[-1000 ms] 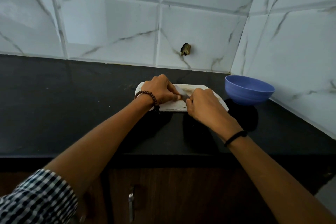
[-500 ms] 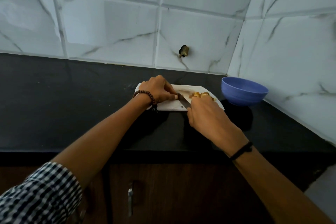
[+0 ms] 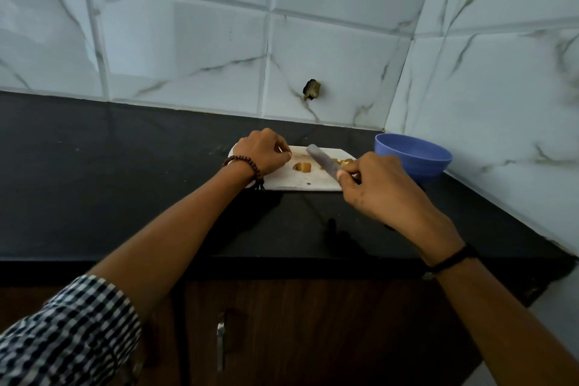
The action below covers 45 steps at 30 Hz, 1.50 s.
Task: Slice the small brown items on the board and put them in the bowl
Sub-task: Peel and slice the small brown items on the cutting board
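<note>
A white cutting board (image 3: 300, 181) lies on the black counter (image 3: 125, 185), close to the tiled wall (image 3: 188, 50). Its long side runs left to right. The small brown pieces (image 3: 302, 167) sit near the middle of the board, and a few more (image 3: 344, 162) lie toward its right end, just past the knife. The right hand (image 3: 387, 189) has its fingers wrapped round the knife (image 3: 322, 161), so the handle is hidden inside the hand. The gray blade slants from the near right to the far left, with its tip pointing away at the wall. It lies between the two little heaps. The left hand (image 3: 261, 153) rests on the left end of the board with its fingers curled in. I cannot tell if it pinches anything. It has a brown bead bracelet (image 3: 242, 163) on its wrist, and the right wrist has a black band (image 3: 451, 260). A blue bowl (image 3: 413, 155) stands upright just to the right of the board, in the corner. Only its inside wall shows, so I cannot tell what is in it.
</note>
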Motion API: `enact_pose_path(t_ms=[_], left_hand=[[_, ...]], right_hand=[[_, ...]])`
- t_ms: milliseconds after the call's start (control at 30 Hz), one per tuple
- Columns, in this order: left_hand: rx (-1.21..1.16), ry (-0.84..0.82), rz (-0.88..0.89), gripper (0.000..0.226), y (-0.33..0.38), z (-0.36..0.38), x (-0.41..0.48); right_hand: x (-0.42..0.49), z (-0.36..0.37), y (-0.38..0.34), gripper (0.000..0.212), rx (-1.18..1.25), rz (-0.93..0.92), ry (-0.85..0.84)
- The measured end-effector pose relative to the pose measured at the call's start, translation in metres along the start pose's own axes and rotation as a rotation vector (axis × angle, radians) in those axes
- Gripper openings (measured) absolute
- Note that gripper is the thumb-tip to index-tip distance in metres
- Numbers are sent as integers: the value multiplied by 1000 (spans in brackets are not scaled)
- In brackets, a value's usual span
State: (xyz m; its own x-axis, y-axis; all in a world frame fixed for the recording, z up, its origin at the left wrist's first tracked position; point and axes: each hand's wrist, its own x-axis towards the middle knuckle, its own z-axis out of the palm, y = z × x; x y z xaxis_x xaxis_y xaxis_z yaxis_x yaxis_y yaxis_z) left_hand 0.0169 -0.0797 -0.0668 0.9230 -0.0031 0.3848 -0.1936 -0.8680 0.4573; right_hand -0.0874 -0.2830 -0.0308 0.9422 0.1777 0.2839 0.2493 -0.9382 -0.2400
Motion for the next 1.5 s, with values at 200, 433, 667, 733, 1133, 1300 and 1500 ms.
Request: enact_pose_path(t_ms=[200,433,667,733,1133,1300,1500], left_hand=[[250,200,16,21,-9,-4,3],[335,232,-32,23,-19,-7,6],[367,224,-71,22,-22,-6,8],[363,225,-79,22,-23,-6,9],[389,227,-119,27,-40,-12,12],[342,71,-15,40,-37,-7,14],[335,-20,56,39,-37,-2,23]], right_hand=[[4,21,-13,25,64,-64,-30],[9,25,5,27,60,-27,-5],[19,22,32,30,33,70,28],[20,23,33,31,47,53,55],[43,37,35,27,143,-25,155],[56,45,32,22,202,-71,243],[60,51,37,22,243,-119,252]])
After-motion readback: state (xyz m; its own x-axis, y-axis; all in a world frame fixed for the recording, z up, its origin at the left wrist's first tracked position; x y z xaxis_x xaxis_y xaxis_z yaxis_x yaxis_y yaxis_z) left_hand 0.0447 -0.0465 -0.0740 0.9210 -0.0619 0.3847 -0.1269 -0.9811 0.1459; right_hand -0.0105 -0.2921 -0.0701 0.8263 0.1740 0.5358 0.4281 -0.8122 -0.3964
